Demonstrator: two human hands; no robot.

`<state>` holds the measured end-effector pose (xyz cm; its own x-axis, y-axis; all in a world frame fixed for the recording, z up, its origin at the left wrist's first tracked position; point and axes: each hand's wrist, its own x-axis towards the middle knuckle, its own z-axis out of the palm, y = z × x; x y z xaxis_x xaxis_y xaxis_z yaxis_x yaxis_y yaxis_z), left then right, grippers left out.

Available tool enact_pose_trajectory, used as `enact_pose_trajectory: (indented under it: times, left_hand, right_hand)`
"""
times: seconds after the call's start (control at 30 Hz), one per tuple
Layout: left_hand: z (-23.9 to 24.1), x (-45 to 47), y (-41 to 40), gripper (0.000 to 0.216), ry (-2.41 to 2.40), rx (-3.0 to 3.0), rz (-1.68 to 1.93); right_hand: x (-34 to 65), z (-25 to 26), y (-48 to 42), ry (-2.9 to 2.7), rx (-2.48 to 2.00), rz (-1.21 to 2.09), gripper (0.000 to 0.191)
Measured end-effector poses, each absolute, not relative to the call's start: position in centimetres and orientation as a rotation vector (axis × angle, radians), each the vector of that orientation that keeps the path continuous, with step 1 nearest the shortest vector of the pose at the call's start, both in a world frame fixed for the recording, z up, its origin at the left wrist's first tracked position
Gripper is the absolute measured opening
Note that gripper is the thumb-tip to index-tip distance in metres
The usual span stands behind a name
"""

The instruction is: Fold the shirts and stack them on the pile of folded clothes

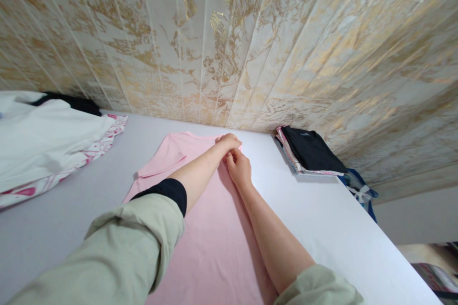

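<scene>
A pink short-sleeved T-shirt (211, 238) lies spread on the white table, its neckline toward the wall and its left sleeve spread out flat. At its right shoulder, my left hand (229, 141) is closed on the cloth, with the fingers partly hidden. Just below and touching it, my right hand (239, 166) pinches the same edge of the shirt, fingers curled in. The right sleeve is mostly covered by my hands.
A stack of folded clothes (309, 150), black on top, sits at the back right. White garments with a pink-patterned trim (53, 140) lie at the left. The patterned wall (200, 47) rises behind the table (304, 214). A blue item (359, 188) hangs by the right edge.
</scene>
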<state>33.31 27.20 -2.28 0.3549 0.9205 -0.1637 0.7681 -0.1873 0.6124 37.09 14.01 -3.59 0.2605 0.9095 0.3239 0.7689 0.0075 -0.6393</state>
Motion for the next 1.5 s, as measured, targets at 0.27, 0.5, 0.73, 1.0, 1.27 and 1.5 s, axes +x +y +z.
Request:
enact_pose_trajectory:
  times: [0.27, 0.5, 0.73, 1.0, 1.27, 1.5]
  left_hand:
    - [-2.6, 33.1, 27.2, 0.020, 1.455, 2.043, 0.376]
    - [-3.7, 33.3, 27.3, 0.016, 1.445, 2.048, 0.471]
    - [-3.5, 33.1, 27.1, 0.020, 1.423, 2.058, 0.466]
    - [-3.1, 33.0, 26.6, 0.020, 1.421, 2.100, 0.462]
    - [-2.8, 32.6, 26.5, 0.020, 1.406, 2.072, 0.488]
    - [-2.6, 32.0, 26.4, 0.020, 1.303, 2.073, 0.524]
  right_hand:
    - [38.5, -3.2, 14.1, -1.481, -1.644, 0.321, 0.024]
    - [42.3, -2.4, 11.0, -1.582, -1.764, 0.239, 0.026]
    - [41.0, -2.6, 7.0, -1.900, -1.800, 0.086, 0.019]
    - [41.2, -3.3, 5.6, -1.989, -1.834, -0.060, 0.025]
    - [40.4, -1.5, 6.8, -1.976, -1.855, -0.069, 0.023]
    - [38.8, -1.6, 12.4, -1.872, -2.011, -0.013, 0.041]
